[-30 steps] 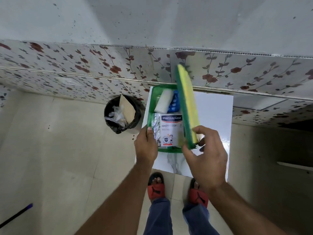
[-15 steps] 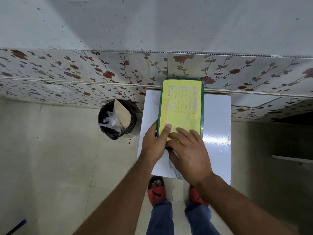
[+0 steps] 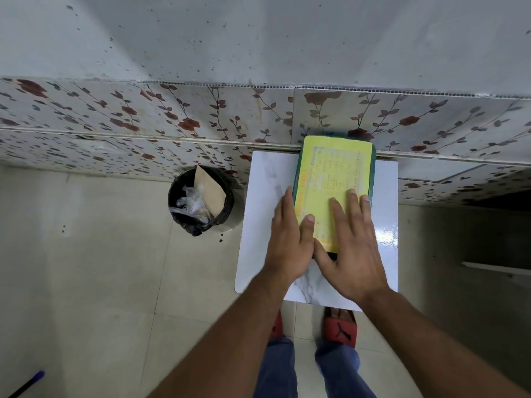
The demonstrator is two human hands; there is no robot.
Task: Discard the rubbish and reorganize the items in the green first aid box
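The green first aid box (image 3: 334,173) lies shut on the small white table (image 3: 264,196), its lid covered by a yellow printed label. My left hand (image 3: 288,239) rests flat along the box's near left edge, thumb on the label. My right hand (image 3: 350,242) lies flat on the lid's near end, fingers spread and pointing away from me. Neither hand grips anything. What is inside the box is hidden by the lid.
A black bin (image 3: 201,201) lined with a black bag stands on the floor left of the table, holding a brown card piece and crumpled plastic. A floral tiled wall (image 3: 172,119) runs behind the table. A blue pen (image 3: 27,383) lies on the floor at bottom left.
The lid stood upright in my right hand a second ago, with the box's contents showing; it is now down and both hands lie flat on the shut box.
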